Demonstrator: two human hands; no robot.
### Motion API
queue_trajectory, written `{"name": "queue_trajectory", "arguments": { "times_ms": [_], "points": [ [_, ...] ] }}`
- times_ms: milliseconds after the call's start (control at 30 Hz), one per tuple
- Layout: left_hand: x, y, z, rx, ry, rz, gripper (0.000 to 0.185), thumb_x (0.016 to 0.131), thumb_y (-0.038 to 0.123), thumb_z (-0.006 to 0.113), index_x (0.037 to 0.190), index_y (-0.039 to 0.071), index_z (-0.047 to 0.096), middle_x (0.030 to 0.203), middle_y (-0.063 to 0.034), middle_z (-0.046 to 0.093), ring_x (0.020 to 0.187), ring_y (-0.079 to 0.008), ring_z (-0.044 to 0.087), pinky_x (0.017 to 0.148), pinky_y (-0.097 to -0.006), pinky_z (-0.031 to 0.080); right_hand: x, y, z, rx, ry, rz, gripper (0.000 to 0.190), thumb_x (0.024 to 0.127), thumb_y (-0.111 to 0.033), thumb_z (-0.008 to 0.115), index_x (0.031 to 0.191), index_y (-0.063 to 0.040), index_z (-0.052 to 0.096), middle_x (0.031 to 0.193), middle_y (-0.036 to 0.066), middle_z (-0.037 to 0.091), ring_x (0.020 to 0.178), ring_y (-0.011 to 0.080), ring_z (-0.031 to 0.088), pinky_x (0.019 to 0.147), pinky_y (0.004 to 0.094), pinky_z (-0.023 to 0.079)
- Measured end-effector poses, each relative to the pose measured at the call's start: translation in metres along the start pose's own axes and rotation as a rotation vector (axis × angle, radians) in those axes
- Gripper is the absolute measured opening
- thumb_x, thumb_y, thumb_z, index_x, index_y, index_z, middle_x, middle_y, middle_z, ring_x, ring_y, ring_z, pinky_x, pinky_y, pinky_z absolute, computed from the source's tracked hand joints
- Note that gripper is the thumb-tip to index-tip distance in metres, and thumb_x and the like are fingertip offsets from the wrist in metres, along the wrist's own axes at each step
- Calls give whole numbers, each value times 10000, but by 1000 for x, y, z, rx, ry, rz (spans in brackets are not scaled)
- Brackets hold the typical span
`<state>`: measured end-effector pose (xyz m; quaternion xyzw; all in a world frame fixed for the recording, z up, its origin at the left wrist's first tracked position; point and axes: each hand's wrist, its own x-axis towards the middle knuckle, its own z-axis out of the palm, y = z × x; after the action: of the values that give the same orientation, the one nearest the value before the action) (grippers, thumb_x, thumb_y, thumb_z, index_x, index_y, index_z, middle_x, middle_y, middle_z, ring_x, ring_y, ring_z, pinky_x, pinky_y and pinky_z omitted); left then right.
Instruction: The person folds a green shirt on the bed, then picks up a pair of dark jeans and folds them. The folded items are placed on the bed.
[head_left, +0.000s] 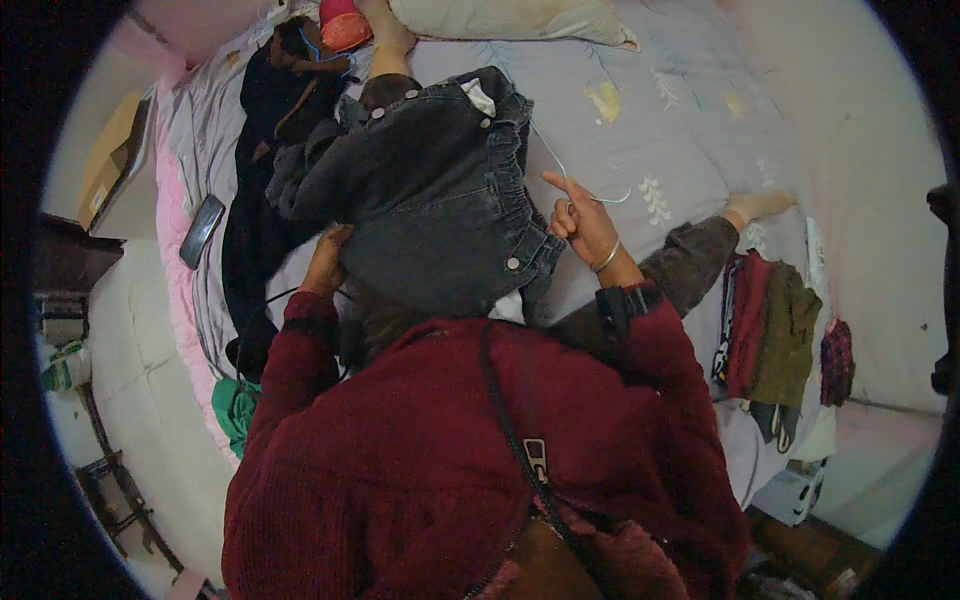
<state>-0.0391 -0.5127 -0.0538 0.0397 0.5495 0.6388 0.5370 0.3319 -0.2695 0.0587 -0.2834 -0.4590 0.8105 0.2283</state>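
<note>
A dark grey denim garment (427, 195) with an elasticated waistband and metal buttons lies spread across my lap. At its left edge, my left hand (328, 259) grips the cloth, with most of the fingers hidden by it. My right hand (589, 229), wearing a bangle, is beside the waistband. Its fingers are bent around the neck of a thin wire clothes hanger (550, 142), whose hook projects to the right. Part of the hanger is hidden by the denim and the hand. White lining or a tag shows at the garment's far edge.
The bed sheet (697, 142) spreads around my legs. To the left lie dark clothes (259, 202), a smartphone (202, 232) and a green cloth (237, 412). Folded clothes (772, 330) are stacked at the right. A pillow (517, 19) sits at the far side; a cardboard box (112, 161) stands beyond the bed's left edge.
</note>
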Motion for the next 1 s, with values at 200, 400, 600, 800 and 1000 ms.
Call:
{"name": "queue_trajectory", "arguments": {
  "times_ms": [200,400,600,800,1000],
  "points": [
    [-6,14,-10,821,91,487,401,846,141,632,1220,7,579,1198,-123,619,1100,-247,577,952,-327,411,-37,-51,39,-165,7,-239,543,1040,-401,327,1339,31,465,527,-35,321,458,80,363,547,256,421],
    [-49,54,41,900,252,654,282,825,171,663,1048,-2,674,1026,-254,652,952,-349,645,805,-349,482,-58,-83,60,-285,87,-432,549,1050,-380,287,1295,60,504,536,-38,311,447,70,317,529,249,425],
    [-112,96,109,1384,300,1003,214,833,210,689,859,-2,685,787,-202,662,767,-334,667,666,-388,498,-67,-74,71,-390,126,-480,517,1033,-387,363,1297,24,533,548,-30,352,472,54,358,521,221,422],
    [-142,123,194,1000,103,1415,447,811,264,729,1161,21,595,1125,-176,606,950,-314,625,807,-387,502,-85,-62,82,-633,-109,-511,605,988,-475,436,1307,31,526,598,-16,454,527,58,411,526,217,391],
    [-139,109,243,1212,341,1647,641,725,168,734,1304,32,498,1359,-250,434,1226,-421,443,1025,-465,360,-96,-53,100,-771,-247,-483,467,981,-311,520,1342,-15,511,673,-23,474,587,66,440,551,225,384]
  ]
}}
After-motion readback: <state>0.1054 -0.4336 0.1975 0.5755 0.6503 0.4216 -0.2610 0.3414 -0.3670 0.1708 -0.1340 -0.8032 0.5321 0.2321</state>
